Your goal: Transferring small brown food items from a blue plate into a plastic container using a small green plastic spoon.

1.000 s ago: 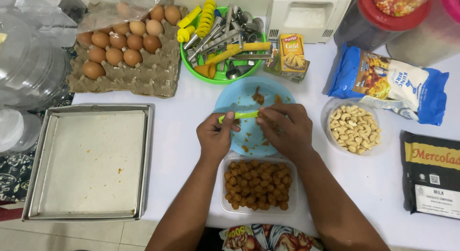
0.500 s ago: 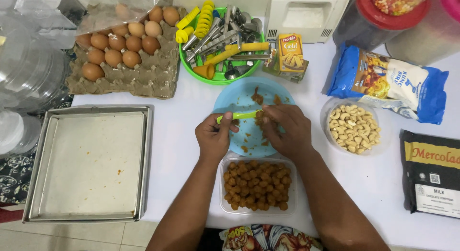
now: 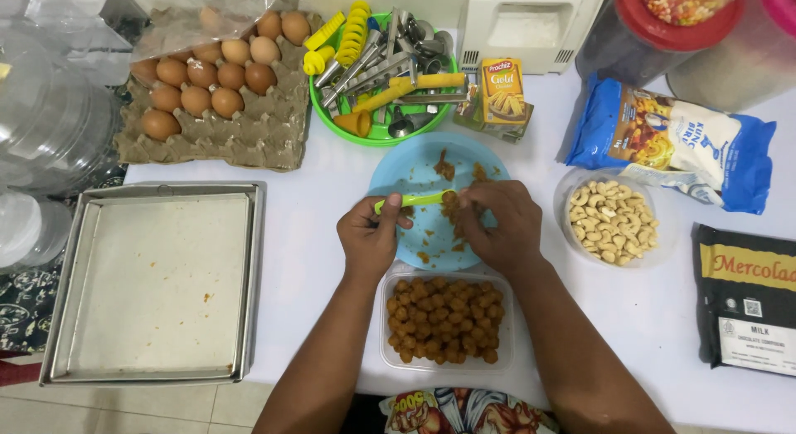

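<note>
Your left hand (image 3: 369,239) has its grip clenched on a yellow-green spoon (image 3: 414,200) over the blue plate (image 3: 414,173) at frame centre; your right hand (image 3: 502,227) pinches brown filling (image 3: 452,208) off it.

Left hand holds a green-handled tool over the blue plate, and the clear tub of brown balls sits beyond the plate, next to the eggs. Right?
Not quite. The head view shows the clear tub of brown balls on the near side of the blue plate, by the person's body, not beside the eggs. The left hand does hold the green-handled tool over the plate.
</note>
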